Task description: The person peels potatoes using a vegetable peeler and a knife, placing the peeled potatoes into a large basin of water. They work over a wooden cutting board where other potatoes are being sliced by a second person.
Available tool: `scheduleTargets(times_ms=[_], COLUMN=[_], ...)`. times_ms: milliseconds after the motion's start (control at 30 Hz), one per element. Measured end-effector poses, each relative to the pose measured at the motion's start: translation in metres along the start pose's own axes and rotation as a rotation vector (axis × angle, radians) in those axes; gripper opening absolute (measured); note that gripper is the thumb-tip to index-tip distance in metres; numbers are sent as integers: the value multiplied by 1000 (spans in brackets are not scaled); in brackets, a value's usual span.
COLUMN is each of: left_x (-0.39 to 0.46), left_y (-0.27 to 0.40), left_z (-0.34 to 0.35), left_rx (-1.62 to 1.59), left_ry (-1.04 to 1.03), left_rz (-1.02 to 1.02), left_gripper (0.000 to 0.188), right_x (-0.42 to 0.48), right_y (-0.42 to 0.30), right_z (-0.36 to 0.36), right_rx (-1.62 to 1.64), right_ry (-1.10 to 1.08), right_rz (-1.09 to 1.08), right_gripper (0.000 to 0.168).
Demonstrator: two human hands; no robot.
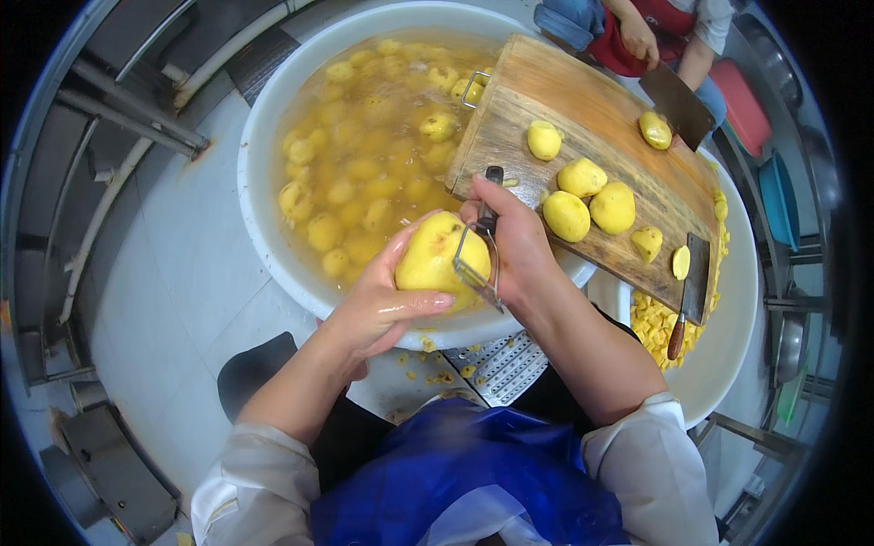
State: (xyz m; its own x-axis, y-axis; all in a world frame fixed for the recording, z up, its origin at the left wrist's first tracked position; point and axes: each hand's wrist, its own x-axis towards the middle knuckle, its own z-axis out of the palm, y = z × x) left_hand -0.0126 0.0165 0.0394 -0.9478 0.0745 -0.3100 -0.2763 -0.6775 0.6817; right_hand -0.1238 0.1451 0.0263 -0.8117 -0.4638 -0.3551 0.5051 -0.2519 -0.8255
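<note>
My left hand grips a large peeled potato, its skin off except for a brownish spot near the top. My right hand is closed around the dark handle of a peeler, whose wire frame and blade lie against the potato's right side. Both hands are over the near rim of a big white tub, where many yellow potatoes sit in cloudy water. Just right of the peeler, several peeled potatoes rest on a wooden cutting board laid across the tub.
A co-worker's hand holds a cleaver beside a potato at the board's far side. Another knife lies at its right end. Beneath, a second tub contains potato chunks. A perforated metal drain cover shows below my hands.
</note>
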Motion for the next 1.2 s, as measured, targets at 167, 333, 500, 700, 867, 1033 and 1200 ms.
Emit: scheduleTargets(times_ms=[167, 333, 500, 700, 867, 1033, 1200], left_x=[-9, -2, 3, 3, 4, 7, 1], left_y=[-1, -7, -6, -12, -11, -11, -12], left_z=[-4, -13, -17, -20, -22, -20, -5], left_rx=[-95, -66, -50, 62, 58, 251, 686], left_ry=[2, -159, -78, -66, -52, 118, 150], left_rz=[-36, -128, -95, -76, -110, -26, 151], left_gripper=[74, 69, 68, 69, 68, 64, 65], right_x=[-1, 18, 36, 42, 33, 10, 53], right_y=[-32, -29, -44, -52, -11, -53, -25], right_z=[11, 10, 1, 0, 10, 17, 3], right_rx=[-88, -425, -358, -288, -454, -775, -324], right_ry=[-144, 85, 226, 354, 169, 140, 430], right_rz=[-143, -339, -158, -294, -220, -451, -451], right_gripper=[22, 23, 23, 28, 22, 15, 18])
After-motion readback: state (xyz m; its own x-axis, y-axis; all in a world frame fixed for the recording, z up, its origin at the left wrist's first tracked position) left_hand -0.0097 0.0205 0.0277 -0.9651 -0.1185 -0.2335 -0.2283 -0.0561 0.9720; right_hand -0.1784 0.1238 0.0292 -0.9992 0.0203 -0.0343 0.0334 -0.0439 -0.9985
